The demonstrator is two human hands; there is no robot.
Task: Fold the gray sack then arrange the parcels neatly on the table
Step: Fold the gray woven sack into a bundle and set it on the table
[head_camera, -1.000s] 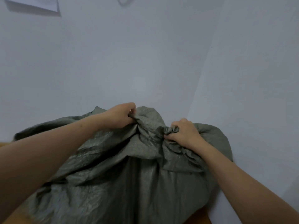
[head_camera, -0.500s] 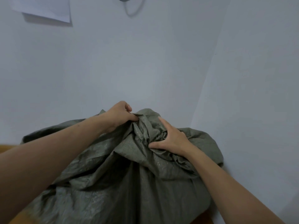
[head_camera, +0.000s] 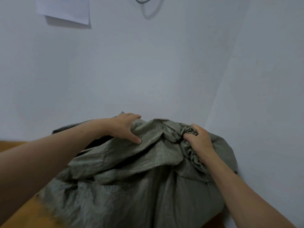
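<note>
Two bare hands work at the far top of a large gray sack (head_camera: 131,186), a crumpled heap of woven, faintly shiny material that fills the lower middle of the view and sits on an orange-brown wooden table (head_camera: 24,209) pushed into the corner of two pale walls. The left hand (head_camera: 126,127) lies spread, with its fingers over the far rim of the sack and the thumb stretched toward the viewer, pressing a broad flap flat; this looks like a way of pinning one side so the cloth cannot slide. The right hand (head_camera: 199,140) is closed into a fist around a bunched, gathered ridge of the material, probably the sack's mouth or a corner, held tight so it can be pulled out straight. Both forearms reach in from the lower edges of the view, well apart, with a slack fold sagging between the hands. The sack still bulges (whether parcels are inside it or under it cannot be told, and none are visible anywhere). Judging from the loose, rumpled heap, the folding has barely begun and no clean crease has formed. On the wall above, a white sheet of paper (head_camera: 65,10) hangs at upper left and a loop of gray cable (head_camera: 148,9) near the top centre, both well clear of the work.
</note>
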